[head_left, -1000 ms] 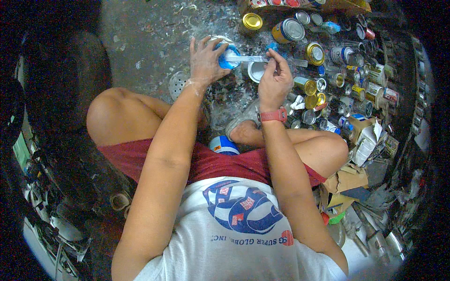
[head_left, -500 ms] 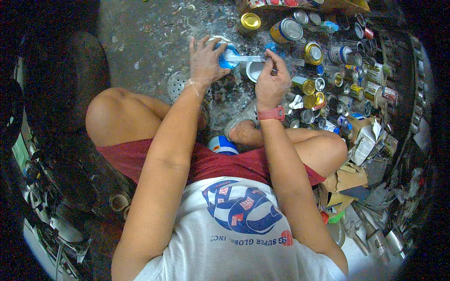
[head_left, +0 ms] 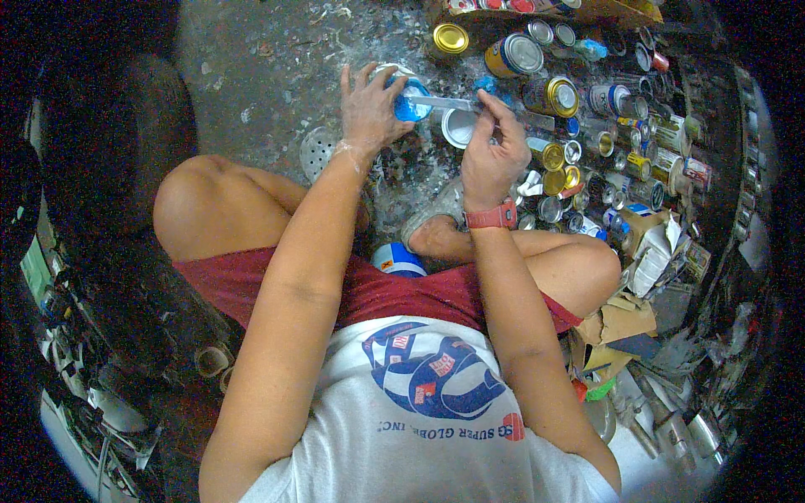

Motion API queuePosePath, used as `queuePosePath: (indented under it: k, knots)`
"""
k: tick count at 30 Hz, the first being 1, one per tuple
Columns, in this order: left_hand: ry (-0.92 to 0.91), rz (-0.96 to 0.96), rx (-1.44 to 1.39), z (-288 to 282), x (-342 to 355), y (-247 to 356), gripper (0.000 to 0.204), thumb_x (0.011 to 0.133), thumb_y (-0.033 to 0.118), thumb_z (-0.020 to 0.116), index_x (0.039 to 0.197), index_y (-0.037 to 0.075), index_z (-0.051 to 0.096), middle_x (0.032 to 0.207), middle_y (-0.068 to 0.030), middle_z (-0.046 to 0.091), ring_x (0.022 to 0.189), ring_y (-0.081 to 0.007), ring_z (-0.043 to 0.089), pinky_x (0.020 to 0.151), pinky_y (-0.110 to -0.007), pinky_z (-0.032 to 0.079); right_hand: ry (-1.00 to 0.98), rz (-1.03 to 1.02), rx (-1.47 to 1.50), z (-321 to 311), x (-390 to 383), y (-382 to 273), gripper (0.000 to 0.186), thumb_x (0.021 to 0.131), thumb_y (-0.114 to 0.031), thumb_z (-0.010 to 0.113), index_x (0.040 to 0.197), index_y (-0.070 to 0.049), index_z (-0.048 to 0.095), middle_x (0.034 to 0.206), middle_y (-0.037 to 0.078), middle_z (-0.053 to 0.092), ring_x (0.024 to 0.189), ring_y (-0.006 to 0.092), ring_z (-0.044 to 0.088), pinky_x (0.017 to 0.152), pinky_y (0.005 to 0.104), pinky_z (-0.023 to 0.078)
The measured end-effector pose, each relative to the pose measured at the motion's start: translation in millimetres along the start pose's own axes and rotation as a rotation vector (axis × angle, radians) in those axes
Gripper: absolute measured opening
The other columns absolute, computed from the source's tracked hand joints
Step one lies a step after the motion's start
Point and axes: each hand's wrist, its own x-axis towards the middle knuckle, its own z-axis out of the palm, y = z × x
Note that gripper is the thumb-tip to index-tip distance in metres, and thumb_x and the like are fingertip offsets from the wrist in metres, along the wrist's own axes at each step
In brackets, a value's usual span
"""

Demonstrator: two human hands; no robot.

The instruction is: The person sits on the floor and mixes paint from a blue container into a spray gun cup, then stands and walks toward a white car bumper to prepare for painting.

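Note:
My left hand [head_left: 371, 109] is closed round the side of a small tub [head_left: 412, 111] with blue and white paint in it, tilted so its mouth faces right. My right hand [head_left: 495, 155] pinches a flat, pale stirring stick [head_left: 440, 102]. The stick's left end reaches into the mouth of the tub, and its other end juts out past my fingers. Just below the stick, a round white container [head_left: 457, 130] stands on the floor, partly covered by my right hand.
Many paint cans, such as a gold-rimmed one [head_left: 562, 96] and a larger one [head_left: 516, 54], crowd the floor on the right. A gold-lidded can [head_left: 450, 38] stands ahead. A blue-and-white can [head_left: 400, 260] sits between my legs. Torn cardboard [head_left: 625, 323] lies beside my right knee.
My right hand has shifted slightly right and toward me, drawing the stick a little with it. The left hand and tub have barely moved.

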Motion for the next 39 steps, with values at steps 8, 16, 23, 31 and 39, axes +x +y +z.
queuePosePath:
  k: [8,16,23,31,39]
  knots:
    - [0.010,-0.001,0.003,3.3,0.6,-1.0,0.085,0.058,0.048,0.094,0.137,0.028,0.069,0.149,0.0017,0.058,0.146,-0.0287,0.044,0.128,-0.062,0.014,0.041,0.009,0.045,1.1,-4.7,-0.4,0.031,0.093,0.000,0.060,0.116,-0.009,0.078,0.115,0.016,0.078,0.105,0.0311,0.075,0.095,0.0416,0.057]
    - [0.022,0.008,0.012,4.3,1.6,-2.5,0.086,0.058,0.052,0.093,0.136,0.028,0.070,0.148,0.0005,0.059,0.146,-0.0291,0.044,0.127,-0.063,0.015,0.029,0.060,0.049,-0.7,-1.7,1.1,0.031,0.093,0.004,0.060,0.115,-0.007,0.079,0.115,0.016,0.078,0.107,0.0288,0.075,0.098,0.0386,0.056]
    - [-0.004,-0.011,-0.005,3.7,2.4,-0.2,0.081,0.061,0.048,0.093,0.136,0.026,0.069,0.147,-0.0009,0.059,0.146,-0.0307,0.044,0.128,-0.063,0.012,0.145,0.074,0.057,-48.2,19.3,6.1,0.030,0.094,0.005,0.059,0.118,-0.004,0.076,0.115,0.012,0.078,0.103,0.0243,0.074,0.095,0.0365,0.057]
    - [-0.001,-0.016,0.010,5.7,5.3,0.4,0.088,0.055,0.051,0.095,0.137,0.029,0.069,0.149,0.0016,0.059,0.145,-0.0290,0.045,0.127,-0.062,0.016,-0.043,0.289,-0.203,-18.7,-6.2,103.1,0.030,0.098,-0.010,0.060,0.124,-0.005,0.076,0.121,0.020,0.075,0.112,0.0366,0.071,0.099,0.0429,0.054]
    - [0.002,-0.015,-0.015,-0.7,4.0,-1.6,0.088,0.056,0.050,0.095,0.137,0.028,0.069,0.149,0.0016,0.059,0.144,-0.0302,0.046,0.127,-0.063,0.017,-0.222,0.341,-0.303,35.4,-47.3,129.5,0.134,0.070,-0.048,0.095,0.167,-0.005,0.013,0.156,0.036,0.038,0.142,0.0571,0.039,0.119,0.0573,0.036]
